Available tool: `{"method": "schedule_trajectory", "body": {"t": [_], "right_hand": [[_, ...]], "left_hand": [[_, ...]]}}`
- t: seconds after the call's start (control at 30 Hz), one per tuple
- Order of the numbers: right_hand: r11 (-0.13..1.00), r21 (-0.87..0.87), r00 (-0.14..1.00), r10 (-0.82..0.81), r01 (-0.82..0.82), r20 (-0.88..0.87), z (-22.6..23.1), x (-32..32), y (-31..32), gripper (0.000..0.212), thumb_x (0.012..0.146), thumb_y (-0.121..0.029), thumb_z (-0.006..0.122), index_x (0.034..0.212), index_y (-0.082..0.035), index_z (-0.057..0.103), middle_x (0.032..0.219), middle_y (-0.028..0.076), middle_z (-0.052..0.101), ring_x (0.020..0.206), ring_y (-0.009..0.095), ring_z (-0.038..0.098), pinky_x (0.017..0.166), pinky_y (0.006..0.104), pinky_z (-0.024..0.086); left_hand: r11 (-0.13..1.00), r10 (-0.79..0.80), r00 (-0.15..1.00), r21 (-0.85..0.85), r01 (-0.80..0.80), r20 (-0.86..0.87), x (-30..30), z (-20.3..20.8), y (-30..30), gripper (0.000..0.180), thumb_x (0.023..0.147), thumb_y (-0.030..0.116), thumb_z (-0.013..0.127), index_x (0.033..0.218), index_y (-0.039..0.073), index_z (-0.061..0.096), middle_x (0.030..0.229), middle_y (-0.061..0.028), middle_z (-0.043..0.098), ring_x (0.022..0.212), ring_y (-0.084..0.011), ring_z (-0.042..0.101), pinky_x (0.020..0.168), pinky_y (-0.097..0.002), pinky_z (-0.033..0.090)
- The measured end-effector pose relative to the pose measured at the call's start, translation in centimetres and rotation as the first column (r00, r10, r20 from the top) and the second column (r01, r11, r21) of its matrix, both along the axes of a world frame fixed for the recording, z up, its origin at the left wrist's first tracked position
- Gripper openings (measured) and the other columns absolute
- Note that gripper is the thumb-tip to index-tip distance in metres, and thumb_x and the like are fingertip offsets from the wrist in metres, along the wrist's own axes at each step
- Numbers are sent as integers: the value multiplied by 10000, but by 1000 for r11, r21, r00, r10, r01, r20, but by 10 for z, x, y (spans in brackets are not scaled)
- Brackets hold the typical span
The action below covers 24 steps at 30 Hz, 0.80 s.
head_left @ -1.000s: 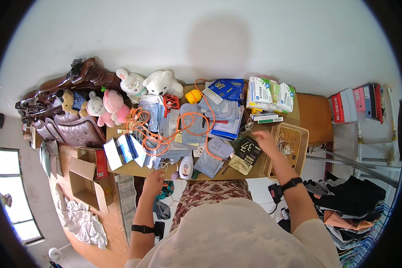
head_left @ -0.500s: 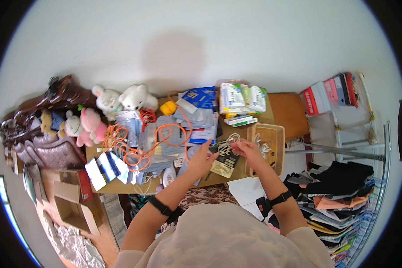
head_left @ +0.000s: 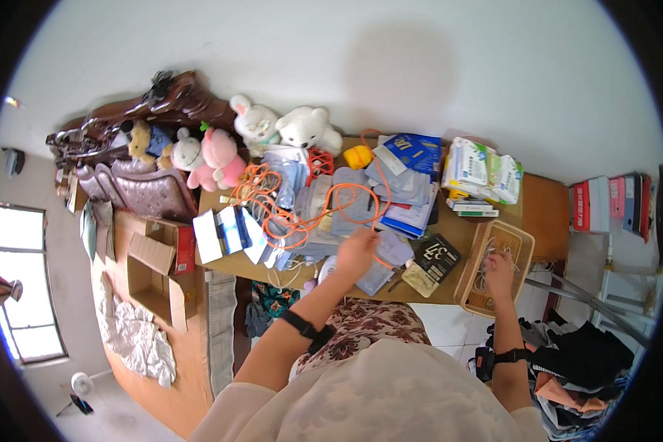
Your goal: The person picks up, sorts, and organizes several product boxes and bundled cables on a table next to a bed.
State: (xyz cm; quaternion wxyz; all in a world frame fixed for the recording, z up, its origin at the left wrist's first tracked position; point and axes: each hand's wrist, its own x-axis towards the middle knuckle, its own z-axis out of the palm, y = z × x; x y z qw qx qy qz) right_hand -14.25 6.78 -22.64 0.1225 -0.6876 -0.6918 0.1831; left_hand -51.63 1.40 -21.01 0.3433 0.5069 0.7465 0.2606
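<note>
Well, hands (head_left: 356,254) half-curled, hold unclear: left above cluttered brown table (head_left: 443,292), right at tan basket (head_left: 476,303), white wall (head_left: 508,66) behind.

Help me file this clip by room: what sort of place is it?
Most likely a bedroom at home, also used for storage: stuffed toys sit beside what looks like a carved, padded headboard, and clothes are crowded together at the lower right.

This is a home bedroom — plush toys (head_left: 223,156), a padded headboard (head_left: 155,193) and hanging clothes (head_left: 583,350) show it.
</note>
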Motion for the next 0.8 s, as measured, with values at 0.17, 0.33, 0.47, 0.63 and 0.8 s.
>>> {"method": "schedule_trajectory", "body": {"t": [0.17, 0.33, 0.47, 0.63, 0.8], "right_hand": [[800, -197, 805, 486, -566, -340, 9, -128, 4, 190, 804, -189, 604, 926, -47, 637, 884, 151, 610, 856, 333, 587, 732, 401, 472], [437, -335, 549, 697, -835, -461, 0, -248, -23, 222, 807, -221, 603, 943, -47, 630, 929, 134, 612, 896, 318, 585, 772, 403, 468], [352, -375, 498, 750, -858, -435, 5, -308, -41, 295, 808, -248, 615, 1032, -59, 594, 1056, 137, 583, 936, 322, 574, 796, 415, 463], [450, -134, 444, 708, -883, -549, 58, -378, -52, 357, 838, -260, 613, 1128, -69, 531, 1031, 134, 583, 898, 296, 597, 768, 386, 476], [532, -337, 365, -57, -777, -929, 122, -396, -20, 168, 944, -162, 491, 1031, -37, 563, 827, 39, 620, 707, 109, 591, 663, 245, 479]], "left_hand": [[878, 376, 783, -79, -472, -495, -95, -5, -96, 247, 779, 239, 662, 943, 62, 607, 906, -131, 586, 1020, -312, 520, 916, -463, 387], [980, -133, 738, -197, 0, -662, -139, -41, -167, 200, 817, 246, 615, 949, 97, 617, 956, -116, 596, 1089, -305, 492, 1014, -608, 165], [969, -131, 914, -245, 36, -383, -138, -1, -134, 197, 882, 265, 535, 905, 85, 612, 772, -128, 623, 854, -305, 605, 844, -523, 393], [993, 62, 994, 97, -71, 91, -155, 93, -112, 250, 912, 277, 530, 911, 35, 593, 612, -141, 561, 599, -264, 598, 553, -363, 454], [978, -78, 716, 192, -79, 693, -180, 140, -89, 155, 908, 117, 541, 962, -2, 625, 886, -71, 581, 741, -142, 553, 681, -284, 457]]}}
